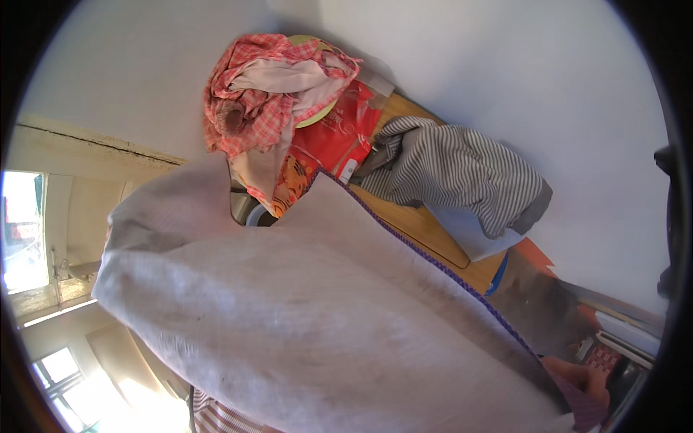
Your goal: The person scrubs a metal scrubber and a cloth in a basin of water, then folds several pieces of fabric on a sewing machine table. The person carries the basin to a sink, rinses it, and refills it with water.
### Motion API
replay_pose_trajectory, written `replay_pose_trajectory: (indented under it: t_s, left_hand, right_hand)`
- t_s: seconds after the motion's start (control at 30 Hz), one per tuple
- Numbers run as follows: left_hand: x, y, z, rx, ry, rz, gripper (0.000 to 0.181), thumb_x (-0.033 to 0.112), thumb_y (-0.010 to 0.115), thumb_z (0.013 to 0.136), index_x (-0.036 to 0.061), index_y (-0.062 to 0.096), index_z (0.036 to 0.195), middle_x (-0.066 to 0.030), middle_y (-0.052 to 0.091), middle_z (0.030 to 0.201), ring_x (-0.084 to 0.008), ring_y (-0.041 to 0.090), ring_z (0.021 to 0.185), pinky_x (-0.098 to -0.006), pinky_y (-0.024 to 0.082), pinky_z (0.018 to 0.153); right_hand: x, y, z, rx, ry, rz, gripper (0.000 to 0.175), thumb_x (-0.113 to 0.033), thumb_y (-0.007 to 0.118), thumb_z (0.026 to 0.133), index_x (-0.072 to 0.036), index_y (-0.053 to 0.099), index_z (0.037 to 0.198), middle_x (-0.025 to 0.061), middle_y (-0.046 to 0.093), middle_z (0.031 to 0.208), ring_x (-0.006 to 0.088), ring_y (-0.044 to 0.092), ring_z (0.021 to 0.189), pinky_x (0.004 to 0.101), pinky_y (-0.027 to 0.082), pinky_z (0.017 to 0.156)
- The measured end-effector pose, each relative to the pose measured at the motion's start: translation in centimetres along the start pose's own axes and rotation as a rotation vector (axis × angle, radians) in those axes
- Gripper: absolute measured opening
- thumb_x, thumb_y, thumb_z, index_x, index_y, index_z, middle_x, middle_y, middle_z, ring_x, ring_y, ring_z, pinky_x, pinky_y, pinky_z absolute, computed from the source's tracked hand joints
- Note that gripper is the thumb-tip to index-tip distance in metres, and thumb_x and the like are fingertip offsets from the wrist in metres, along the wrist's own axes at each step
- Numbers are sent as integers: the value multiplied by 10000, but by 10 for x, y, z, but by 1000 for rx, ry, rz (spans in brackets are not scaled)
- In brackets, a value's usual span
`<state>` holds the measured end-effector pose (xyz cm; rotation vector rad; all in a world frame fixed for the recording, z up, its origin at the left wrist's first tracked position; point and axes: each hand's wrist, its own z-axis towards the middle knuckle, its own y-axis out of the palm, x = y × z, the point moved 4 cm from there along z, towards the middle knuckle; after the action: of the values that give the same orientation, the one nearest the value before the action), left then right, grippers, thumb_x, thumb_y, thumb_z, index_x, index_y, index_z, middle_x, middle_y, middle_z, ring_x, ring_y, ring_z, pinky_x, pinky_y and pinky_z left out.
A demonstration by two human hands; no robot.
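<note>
A large whitish cloth (325, 303) with purple overlocked edging is spread across the middle of the head view and hides much of what lies beneath it. At the lower right my right hand (582, 379) grips its edge, where a purplish corner folds over. My left hand is not visible. Beyond the cloth, a crumpled red-and-white checked cloth (249, 119) lies over a yellow-green round object (316, 116). To its right, a grey-and-white striped garment (460, 162) lies in a heap on a wooden surface (438, 238).
A red printed plastic bag (341, 124) lies between the two heaps. White walls (541, 70) meet behind the wooden surface. Papers or books (628, 335) sit at the right, and bright windows (59, 379) show at the left. Striped brown-and-white fabric (222, 414) shows at the bottom.
</note>
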<state>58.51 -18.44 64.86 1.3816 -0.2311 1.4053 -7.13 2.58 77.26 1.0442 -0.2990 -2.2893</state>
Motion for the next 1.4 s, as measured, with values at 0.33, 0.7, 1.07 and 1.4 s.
replay_pose_trajectory:
  t_s: [0.33, 0.7, 1.07, 1.4]
  left_hand:
    - [43, 102, -68, -227, -61, 69, 258, -23, 472, 856, -52, 569, 1094, -96, 629, 958, -170, 589, 871, -280, 473, 791]
    - [10, 178, -105, -591, -85, 900, 387, -93, 392, 778, -17, 599, 1097, -80, 630, 983, -138, 568, 939, -243, 411, 862]
    - [-33, 251, -71, -736, -48, 513, 260, -25, 644, 757, 17, 622, 1013, -27, 634, 905, -107, 587, 828, -237, 471, 753]
    - [-57, 243, -73, -796, -204, 459, 260, -17, 512, 830, -16, 590, 1078, -64, 623, 1006, -132, 573, 926, -251, 439, 840]
  right_hand:
    - [-5, -93, 48, 114, -46, -97, 480, -156, 643, 783, 21, 464, 1192, 152, 540, 1145, 171, 600, 833, 273, 533, 690]
    - [40, -145, 115, 141, -38, -114, 479, -166, 651, 779, 33, 477, 1178, 168, 535, 1159, 178, 608, 805, 280, 543, 680]
    - [55, -158, 161, -18, -189, -764, 362, -163, 578, 834, 63, 521, 1110, 171, 561, 1101, 190, 604, 778, 291, 543, 682]
    - [59, -181, 178, -17, -90, -479, 294, -117, 398, 939, 97, 499, 1113, 164, 561, 1076, 204, 563, 910, 297, 492, 802]
